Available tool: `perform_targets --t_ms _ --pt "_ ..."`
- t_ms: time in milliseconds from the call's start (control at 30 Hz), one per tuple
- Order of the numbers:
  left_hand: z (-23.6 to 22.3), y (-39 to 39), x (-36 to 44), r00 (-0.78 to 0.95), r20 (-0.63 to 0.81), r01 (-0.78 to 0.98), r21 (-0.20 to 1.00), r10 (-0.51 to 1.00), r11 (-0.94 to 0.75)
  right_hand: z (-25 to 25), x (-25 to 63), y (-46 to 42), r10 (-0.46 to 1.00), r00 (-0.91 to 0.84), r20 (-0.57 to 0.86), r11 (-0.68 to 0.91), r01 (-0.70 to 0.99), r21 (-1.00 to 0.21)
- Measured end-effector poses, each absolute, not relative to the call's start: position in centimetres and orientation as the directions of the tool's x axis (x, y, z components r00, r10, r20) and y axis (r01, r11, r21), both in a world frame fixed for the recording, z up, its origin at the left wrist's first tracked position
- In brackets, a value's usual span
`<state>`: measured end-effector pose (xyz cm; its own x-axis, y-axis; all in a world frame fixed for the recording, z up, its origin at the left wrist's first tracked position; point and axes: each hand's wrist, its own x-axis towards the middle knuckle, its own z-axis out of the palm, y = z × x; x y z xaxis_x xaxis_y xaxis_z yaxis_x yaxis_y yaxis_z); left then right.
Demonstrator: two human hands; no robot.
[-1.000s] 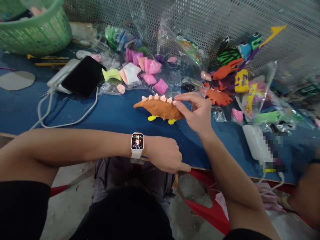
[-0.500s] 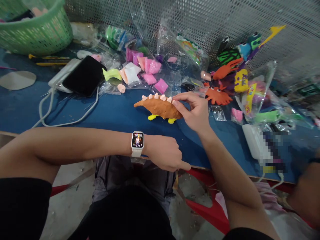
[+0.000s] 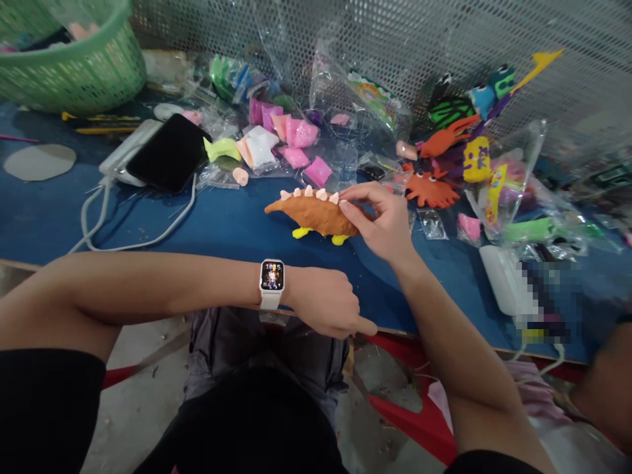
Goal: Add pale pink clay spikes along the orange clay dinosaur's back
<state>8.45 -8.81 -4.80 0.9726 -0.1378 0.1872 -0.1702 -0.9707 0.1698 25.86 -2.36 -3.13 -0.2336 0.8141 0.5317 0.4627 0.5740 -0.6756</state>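
An orange clay dinosaur [image 3: 312, 214] with pale spikes along its back and yellow feet stands on the blue table [image 3: 222, 227]. My right hand [image 3: 382, 220] pinches its right end, thumb and forefinger closed around a spike there. My left hand [image 3: 326, 304] rests at the table's near edge, fingers curled with the forefinger sticking out, and nothing shows in it. A white smartwatch [image 3: 271, 282] sits on my left wrist.
A black phone [image 3: 168, 153] lies on a white charger with a cable. Bags of pink, white and green clay [image 3: 291, 141] crowd the back. Finished clay figures [image 3: 447, 158] stand at the right. A green basket [image 3: 69, 59] is at the far left; another person's arm [image 3: 605, 388] at the lower right.
Almost nothing has moved. My right hand has shifted very slightly on the dinosaur's end; my left hand stays where it was.
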Motion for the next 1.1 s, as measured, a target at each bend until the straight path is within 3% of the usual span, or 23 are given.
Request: perform_targets --t_ms 167,267,367,467,533,633,700,867,933,1100 --pt "-4.6 -8.8 8.4 0.98 0.165 -0.143 0.197 -0.111 -0.97 -3.4 25.9 -2.3 0.822 -0.234 0.519 0.563 0.466 -0.682" --pt "-4.4 -8.6 8.4 0.984 0.169 -0.11 0.279 -0.064 -0.954 -3.5 25.9 -2.2 0.825 -0.237 0.514 0.56 0.47 -0.682" --pt "-3.9 -8.1 8.2 0.98 0.196 -0.086 0.534 0.024 -0.841 -3.4 25.9 -2.4 0.807 -0.238 0.541 0.582 0.476 -0.659" --pt "-3.3 -7.1 7.2 0.939 0.274 -0.126 0.837 0.208 -0.533 -3.0 25.9 -3.2 0.728 -0.178 0.662 0.655 0.467 -0.594" --pt "-3.3 -6.3 6.4 0.861 0.326 -0.194 0.92 0.391 -0.341 -2.6 25.9 -3.9 0.64 -0.107 0.761 0.711 0.457 -0.534" --pt "-3.5 -5.2 5.2 0.723 0.301 -0.306 0.946 0.622 -0.102 -2.0 25.9 -4.9 0.424 -0.067 0.903 0.824 0.444 -0.353" --pt "-3.5 -4.7 4.6 0.661 0.236 -0.377 0.925 0.712 0.044 -1.6 25.8 -5.3 0.291 -0.15 0.945 0.871 0.451 -0.197" --pt "-3.0 -4.9 4.3 0.661 0.113 -0.438 0.86 0.742 0.259 -1.9 25.6 -5.3 0.218 -0.559 0.8 0.85 0.512 0.127" --pt "-3.1 -5.3 4.3 0.655 0.104 -0.427 0.868 0.748 0.253 -2.5 25.5 -5.1 0.207 -0.563 0.8 0.844 0.516 0.144" --pt "-3.7 -6.0 3.9 0.672 0.109 -0.324 0.932 0.732 0.16 -3.7 26.0 -5.2 0.315 -0.45 0.836 0.854 0.519 -0.042"
